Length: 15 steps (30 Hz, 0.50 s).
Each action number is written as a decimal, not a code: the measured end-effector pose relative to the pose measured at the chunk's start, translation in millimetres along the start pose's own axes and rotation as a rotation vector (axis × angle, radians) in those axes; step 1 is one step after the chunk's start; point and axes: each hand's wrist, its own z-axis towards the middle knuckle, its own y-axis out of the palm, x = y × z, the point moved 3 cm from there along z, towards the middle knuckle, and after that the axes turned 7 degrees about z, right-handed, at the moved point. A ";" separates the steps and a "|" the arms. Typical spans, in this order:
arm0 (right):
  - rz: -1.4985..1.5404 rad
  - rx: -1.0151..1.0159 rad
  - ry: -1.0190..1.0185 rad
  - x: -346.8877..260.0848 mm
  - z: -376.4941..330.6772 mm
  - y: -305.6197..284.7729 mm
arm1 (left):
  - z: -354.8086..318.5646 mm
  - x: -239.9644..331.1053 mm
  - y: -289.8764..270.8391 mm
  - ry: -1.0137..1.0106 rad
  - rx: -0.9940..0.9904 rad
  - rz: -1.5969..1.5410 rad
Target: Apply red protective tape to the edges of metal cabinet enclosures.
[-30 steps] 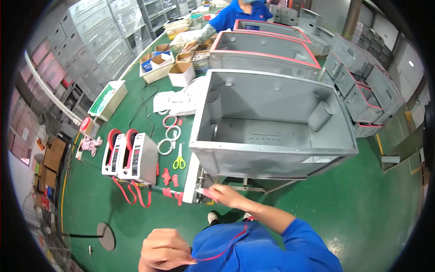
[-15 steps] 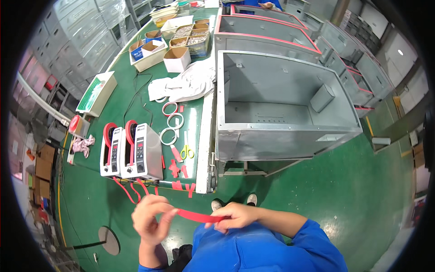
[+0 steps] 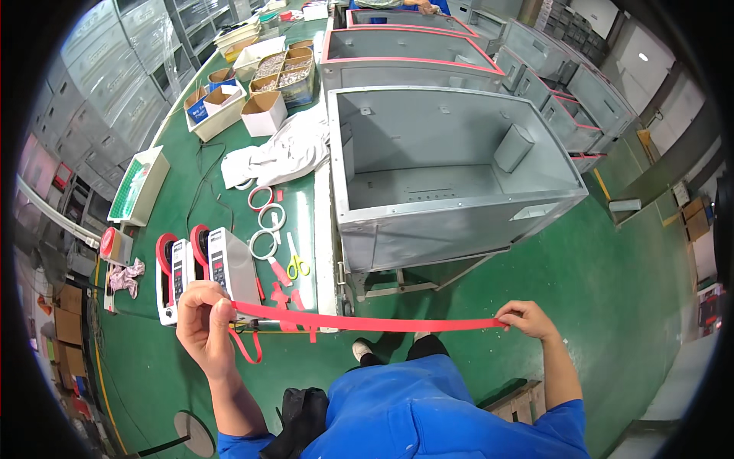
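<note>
We get bright light, pale glare on the green tabletop (image 3: pixel 304 213), shadow beneath the gray metal box (image 3: pixel 451 223), and straight lines bending toward black corners.

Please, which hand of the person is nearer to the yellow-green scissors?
Left. The left hand, pinching one end of the red strip, is left of the scissors; the right hand, at the other end, is much farther off, to their right.
</note>
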 end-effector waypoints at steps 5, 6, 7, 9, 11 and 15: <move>-0.005 0.054 -0.066 1.3 -15.6 -55.6 | 14.4 -4.7 38.6 -0.031 0.020 -0.006; -0.045 0.074 -0.104 -0.5 -18.4 -71.7 | 16.7 -4.1 47.4 -0.072 0.072 0.040; -0.085 0.086 -0.149 -4.1 -19.0 -90.6 | 17.5 -5.6 46.7 -0.053 0.074 0.042; -0.154 0.154 -0.178 -16.2 -14.0 -126.4 | 16.2 -13.0 59.1 -0.092 0.158 0.043; -0.179 0.241 -0.209 -29.5 -5.9 -161.8 | 17.4 -16.6 77.9 -0.128 0.150 0.008; -0.030 0.334 -0.243 -59.0 8.5 -231.3 | 27.1 -18.5 124.0 -0.165 0.175 -0.149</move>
